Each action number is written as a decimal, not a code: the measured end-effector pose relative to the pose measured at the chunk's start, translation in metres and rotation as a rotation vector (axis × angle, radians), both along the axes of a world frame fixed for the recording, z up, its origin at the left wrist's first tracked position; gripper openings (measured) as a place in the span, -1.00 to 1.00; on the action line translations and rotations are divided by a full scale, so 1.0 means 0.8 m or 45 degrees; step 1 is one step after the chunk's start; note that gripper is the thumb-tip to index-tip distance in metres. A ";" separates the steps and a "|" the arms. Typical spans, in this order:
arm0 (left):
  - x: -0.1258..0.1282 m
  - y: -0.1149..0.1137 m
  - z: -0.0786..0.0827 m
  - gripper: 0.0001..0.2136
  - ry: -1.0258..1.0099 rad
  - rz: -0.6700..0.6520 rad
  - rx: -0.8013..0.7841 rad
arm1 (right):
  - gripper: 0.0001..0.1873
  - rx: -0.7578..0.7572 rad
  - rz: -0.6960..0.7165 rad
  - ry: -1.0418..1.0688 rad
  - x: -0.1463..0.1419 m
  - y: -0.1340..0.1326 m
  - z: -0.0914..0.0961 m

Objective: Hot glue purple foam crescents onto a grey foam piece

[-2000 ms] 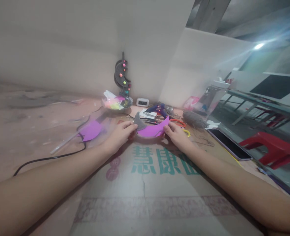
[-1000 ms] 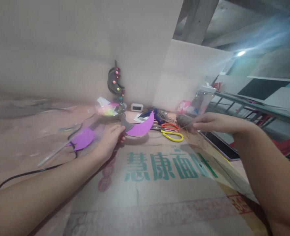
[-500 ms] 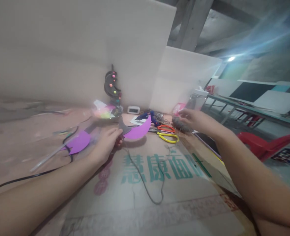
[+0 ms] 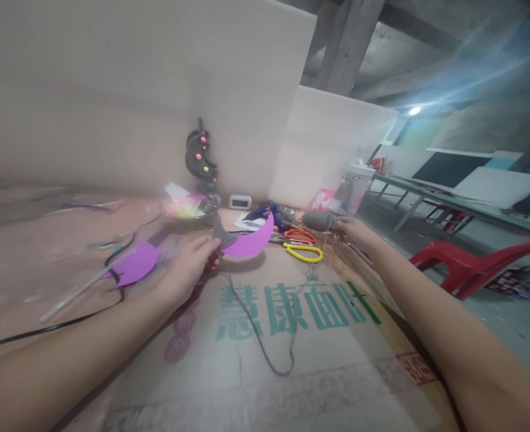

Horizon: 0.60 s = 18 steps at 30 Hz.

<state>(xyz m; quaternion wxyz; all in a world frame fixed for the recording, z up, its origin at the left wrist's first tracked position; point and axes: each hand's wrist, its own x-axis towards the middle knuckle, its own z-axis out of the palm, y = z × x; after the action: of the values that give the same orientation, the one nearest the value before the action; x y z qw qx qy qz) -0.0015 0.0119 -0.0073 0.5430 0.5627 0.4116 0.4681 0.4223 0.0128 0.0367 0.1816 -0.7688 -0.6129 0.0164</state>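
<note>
My left hand [image 4: 197, 258] pinches one end of a purple crescent [image 4: 253, 240], whose near part is covered in grey. From beside that hand a strand of grey yarn [image 4: 265, 348] loops down over the printed sheet and back up to the right. My right hand [image 4: 358, 233] is closed around the right end of a grey yarn bundle [image 4: 316, 220], its fingertips partly hidden. Just left of the bundle lie scissors with a yellow handle [image 4: 305, 253] and an orange handle [image 4: 300, 236]. Another purple cut-out [image 4: 141, 264] lies left of my left forearm.
A dark crescent ornament with coloured dots [image 4: 199, 156] stands at the back, by a clear bowl [image 4: 188, 207]. Behind the scissors are a small white clock [image 4: 240, 201] and a blue glue gun [image 4: 260, 213]. A lidded jar [image 4: 355, 186] and red chair [image 4: 467, 264] are to the right.
My right hand has closed on the yarn bundle, which has turned to point more leftward. My left hand keeps its hold on the crescent. The view has shifted slightly.
</note>
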 end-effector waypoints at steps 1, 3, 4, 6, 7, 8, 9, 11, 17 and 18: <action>0.000 0.000 0.000 -0.72 -0.002 0.004 -0.003 | -0.55 -0.017 -0.012 0.004 0.000 -0.001 0.001; 0.001 -0.002 0.002 -0.72 -0.013 0.005 -0.027 | -0.57 -0.048 -0.047 -0.027 0.000 -0.003 0.002; 0.002 -0.003 0.004 -0.72 -0.016 0.006 -0.037 | -0.56 -0.055 -0.070 -0.058 0.000 -0.005 0.004; 0.003 -0.005 0.006 -0.73 -0.017 0.006 -0.041 | -0.51 -0.048 -0.104 -0.128 0.001 -0.008 0.009; 0.003 -0.006 0.007 -0.73 -0.017 0.004 -0.037 | -0.45 -0.038 -0.112 -0.159 0.001 -0.009 0.013; 0.003 -0.006 0.007 -0.73 -0.014 0.001 -0.032 | -0.41 -0.032 -0.116 -0.184 0.001 -0.010 0.018; 0.003 -0.005 0.007 -0.73 -0.012 -0.002 -0.026 | -0.38 -0.033 -0.121 -0.203 0.000 -0.011 0.023; 0.003 -0.004 0.006 -0.72 -0.002 -0.009 -0.015 | -0.48 -0.063 -0.145 -0.223 -0.002 -0.013 0.035; 0.003 -0.004 0.007 -0.72 0.013 -0.007 -0.033 | -0.44 -0.286 -0.116 -0.179 -0.021 -0.021 0.036; 0.003 -0.005 0.007 -0.71 0.016 -0.010 -0.027 | -0.47 -0.271 -0.077 -0.167 -0.026 -0.021 0.032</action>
<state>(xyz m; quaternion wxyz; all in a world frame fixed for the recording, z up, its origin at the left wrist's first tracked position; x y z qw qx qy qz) 0.0009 0.0080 -0.0014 0.5482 0.5615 0.4176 0.4580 0.4019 -0.0041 0.0624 0.0589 -0.8013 -0.5948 0.0256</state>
